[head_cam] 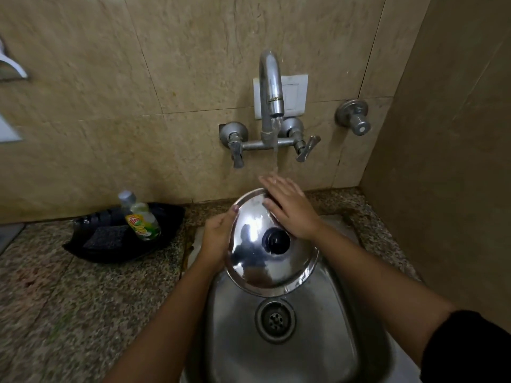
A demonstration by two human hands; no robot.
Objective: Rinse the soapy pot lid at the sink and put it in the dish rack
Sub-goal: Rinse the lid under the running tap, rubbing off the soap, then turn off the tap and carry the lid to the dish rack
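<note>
Water (276, 150) runs from tap (272, 87) onto right fingers (272, 183), spread flat on lid (265, 261). Left fingers (221, 219) grip lid's rim, tilted over sink (345, 341). Judgement: rotate lid under stream, sweep toward rim. No rack visible.

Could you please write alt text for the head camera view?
A person's left hand holds a steel pot lid over the sink while the right hand rubs it under the running tap.
</note>
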